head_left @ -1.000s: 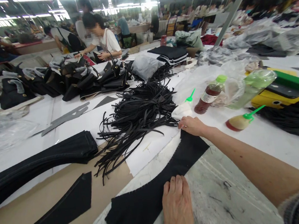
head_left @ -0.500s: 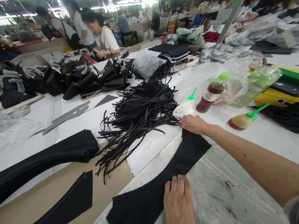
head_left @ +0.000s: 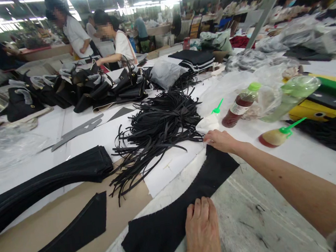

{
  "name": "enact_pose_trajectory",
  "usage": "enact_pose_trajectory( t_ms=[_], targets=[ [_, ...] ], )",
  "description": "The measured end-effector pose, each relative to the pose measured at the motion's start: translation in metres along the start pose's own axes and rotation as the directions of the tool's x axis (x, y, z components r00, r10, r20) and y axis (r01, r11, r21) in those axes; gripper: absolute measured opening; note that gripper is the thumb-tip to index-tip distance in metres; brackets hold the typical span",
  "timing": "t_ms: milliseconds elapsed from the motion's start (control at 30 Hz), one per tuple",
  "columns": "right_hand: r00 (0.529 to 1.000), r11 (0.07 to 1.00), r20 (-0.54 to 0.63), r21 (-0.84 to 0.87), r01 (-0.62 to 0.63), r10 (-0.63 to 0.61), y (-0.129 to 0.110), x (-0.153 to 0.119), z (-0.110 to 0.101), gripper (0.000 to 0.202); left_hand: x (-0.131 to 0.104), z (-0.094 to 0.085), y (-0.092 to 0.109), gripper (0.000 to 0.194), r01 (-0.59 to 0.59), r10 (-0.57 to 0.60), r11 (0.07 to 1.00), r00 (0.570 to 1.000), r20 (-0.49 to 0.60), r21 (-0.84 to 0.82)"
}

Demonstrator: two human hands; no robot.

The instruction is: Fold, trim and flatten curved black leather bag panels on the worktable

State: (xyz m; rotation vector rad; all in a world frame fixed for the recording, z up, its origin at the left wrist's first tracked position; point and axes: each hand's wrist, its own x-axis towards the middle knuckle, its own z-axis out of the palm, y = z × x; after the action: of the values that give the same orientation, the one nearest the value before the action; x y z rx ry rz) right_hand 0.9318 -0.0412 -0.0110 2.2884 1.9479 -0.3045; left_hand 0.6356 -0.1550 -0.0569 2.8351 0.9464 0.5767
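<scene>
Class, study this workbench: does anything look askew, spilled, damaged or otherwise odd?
The drink bottle and two green-nozzled squeeze bottles lie on their sides, with no spill visible. The black strips form a tangled heap. Both hands press flat on the curved black piece.

head-worn view, down over worktable (head_left: 281,157)

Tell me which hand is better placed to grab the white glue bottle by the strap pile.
Right, probably. The right hand rests on the far end of the black curved piece, just short of the white glue bottle. The left hand presses the near end.
</scene>
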Motion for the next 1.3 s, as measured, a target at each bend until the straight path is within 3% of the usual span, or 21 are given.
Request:
enact_pose_trajectory(
  t_ms=[300, 800, 1300],
  targets=[
    [0.998, 0.997, 0.0, -0.031, 0.066, -0.066, -0.001, 0.001, 0.0, 0.025, 0.002, -0.003, 0.0, 0.031, -0.013, 0.014, 1.0, 1.0, -0.016, 0.018],
    [0.996, 0.996, -0.067, -0.061, 0.062, -0.066, -0.004, -0.009, 0.0, 0.028, 0.001, -0.001, 0.0, 0.031, -0.037, 0.039, 0.997, 0.999, -0.036, 0.065],
    [0.993, 0.992, -0.036, -0.073, 0.107, -0.11, 0.002, -0.004, 0.002, 0.022, 0.001, 0.003, -0.002, 0.032, -0.061, 0.063, 0.995, 0.998, -0.024, 0.074]
  ],
)
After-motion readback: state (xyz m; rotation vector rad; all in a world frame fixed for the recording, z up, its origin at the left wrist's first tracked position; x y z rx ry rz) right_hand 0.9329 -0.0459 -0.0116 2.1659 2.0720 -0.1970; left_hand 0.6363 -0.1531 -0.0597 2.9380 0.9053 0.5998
